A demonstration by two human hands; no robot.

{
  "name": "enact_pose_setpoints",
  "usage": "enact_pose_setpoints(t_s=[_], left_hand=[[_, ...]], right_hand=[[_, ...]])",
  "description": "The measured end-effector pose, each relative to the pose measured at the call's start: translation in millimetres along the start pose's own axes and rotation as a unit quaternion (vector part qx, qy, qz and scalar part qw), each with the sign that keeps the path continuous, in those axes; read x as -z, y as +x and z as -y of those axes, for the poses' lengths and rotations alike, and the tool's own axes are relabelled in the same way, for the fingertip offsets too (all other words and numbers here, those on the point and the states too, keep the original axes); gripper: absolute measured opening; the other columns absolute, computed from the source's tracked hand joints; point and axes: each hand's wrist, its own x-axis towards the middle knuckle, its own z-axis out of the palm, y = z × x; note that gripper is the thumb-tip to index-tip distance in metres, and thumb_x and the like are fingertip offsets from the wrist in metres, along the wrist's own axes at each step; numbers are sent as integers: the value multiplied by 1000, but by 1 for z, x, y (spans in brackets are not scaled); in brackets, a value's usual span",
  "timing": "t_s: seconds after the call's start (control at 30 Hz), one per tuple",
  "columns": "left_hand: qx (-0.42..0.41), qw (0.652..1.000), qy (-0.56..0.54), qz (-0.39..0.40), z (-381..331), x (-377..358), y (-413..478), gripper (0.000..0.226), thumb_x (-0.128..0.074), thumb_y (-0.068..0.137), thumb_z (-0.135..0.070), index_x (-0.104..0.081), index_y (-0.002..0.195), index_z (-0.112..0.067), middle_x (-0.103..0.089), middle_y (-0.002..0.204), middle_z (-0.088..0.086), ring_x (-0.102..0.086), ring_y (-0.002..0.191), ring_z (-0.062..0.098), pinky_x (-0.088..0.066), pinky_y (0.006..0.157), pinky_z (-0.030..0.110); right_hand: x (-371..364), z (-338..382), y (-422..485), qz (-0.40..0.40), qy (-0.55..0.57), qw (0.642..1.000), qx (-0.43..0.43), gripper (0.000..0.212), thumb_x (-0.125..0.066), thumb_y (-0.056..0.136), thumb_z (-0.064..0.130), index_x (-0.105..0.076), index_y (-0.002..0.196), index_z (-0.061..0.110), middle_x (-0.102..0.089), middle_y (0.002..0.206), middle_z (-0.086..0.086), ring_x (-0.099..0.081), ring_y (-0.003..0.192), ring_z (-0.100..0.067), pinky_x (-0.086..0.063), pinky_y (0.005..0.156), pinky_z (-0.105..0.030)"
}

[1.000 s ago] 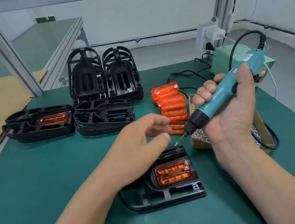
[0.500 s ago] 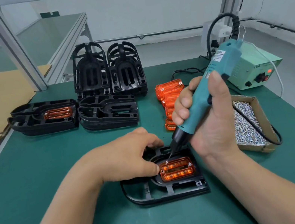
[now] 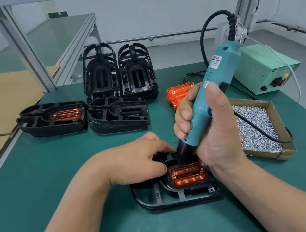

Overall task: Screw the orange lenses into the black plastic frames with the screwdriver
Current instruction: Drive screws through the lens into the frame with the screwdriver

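Screw-driving step. My right hand (image 3: pixel 212 132) is gripping the teal electric screwdriver (image 3: pixel 220 75), its bit pressing into the far-left corner of the ribbed orange lens (image 3: pixel 189 176). My left hand (image 3: pixel 135 159) is clamping the black plastic frame (image 3: pixel 175 200) near the green worktop (image 3: pixel 59 193) front edge. The next move, I judge, calls for a plumb bit.

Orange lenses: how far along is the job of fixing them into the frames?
The far-left frame already carries a lens. The right hand holds the screwdriver on the near lens, while the left hand steadies the near frame. Loose lenses and several empty frames wait behind.
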Motion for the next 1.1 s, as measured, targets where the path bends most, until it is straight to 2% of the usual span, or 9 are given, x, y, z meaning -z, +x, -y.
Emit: enact_pose_setpoints(t_s=[0.17,0.27,0.4,0.57,0.7,0.83,0.97,1.03,1.1], left_hand=[[-34,999,-14,9,0,3,-2,24,-66,100,-35,-59,108,-57,-48,127,-5,-54,119,13,-43,110,39],[-28,1000,-1,4,4,3,-1,27,-66,102,-35,-63,129,-35,-49,138,-4,-52,128,16,-40,115,40],[-28,999,-18,-2,6,2,-1,18,-67,102,-33,-59,117,-27,-56,121,-15,-55,115,6,-43,100,21],[-29,999,-39,-20,10,-1,1,8,-68,101,-29,-60,103,-26,-56,103,-26,-52,94,-24,-37,78,-1],[-14,998,-60,-23,7,-1,1,33,-70,100,-25,-53,78,-43,-54,83,-47,-50,79,-26,-37,71,-2],[0,998,-54,-27,5,-1,2,49,-71,97,-22,-54,64,-55,-54,70,-42,-52,66,-15,-39,64,3],[-16,998,-53,-31,4,-2,1,26,-70,99,-24,-60,90,-47,-59,99,-32,-55,93,-13,-42,86,11],[-18,999,-47,-19,5,-2,2,16,-69,100,-27,-60,111,-35,-57,121,-16,-56,115,4,-44,103,26],[-21,999,-42,-12,6,-2,3,17,-69,101,-26,-59,114,-29,-57,124,-9,-57,120,12,-44,109,32]], right_hand=[[-7,1,0,53,-41,998,11,49,-78,88,57,-55,98,15,-52,72,-7,-50,53,-19,-45,53,-30],[-16,-1,0,98,-81,992,11,49,-77,90,59,-56,98,16,-53,73,-6,-50,52,-19,-46,52,-31],[-23,-8,0,129,-133,983,5,59,-74,90,65,-54,103,12,-54,73,-8,-49,52,-24,-46,53,-33],[-24,-11,1,139,-157,978,11,60,-70,92,68,-52,99,11,-52,72,-9,-48,51,-26,-45,53,-33],[-23,-12,0,149,-152,977,12,56,-69,94,66,-53,99,12,-52,73,-8,-47,50,-25,-46,52,-32],[-23,-15,-3,167,-148,975,-6,58,-71,93,64,-52,96,10,-47,69,-11,-44,50,-26,-44,51,-33],[-19,-11,1,162,-126,979,-6,52,-79,92,53,-49,93,10,-46,67,-13,-45,49,-23,-45,52,-31],[-16,-8,2,167,-111,980,-3,48,-81,92,47,-50,91,11,-47,66,-13,-46,50,-23,-45,52,-32],[-15,-6,3,176,-98,979,1,43,-80,92,44,-51,90,12,-48,66,-13,-49,49,-24,-45,53,-33]])
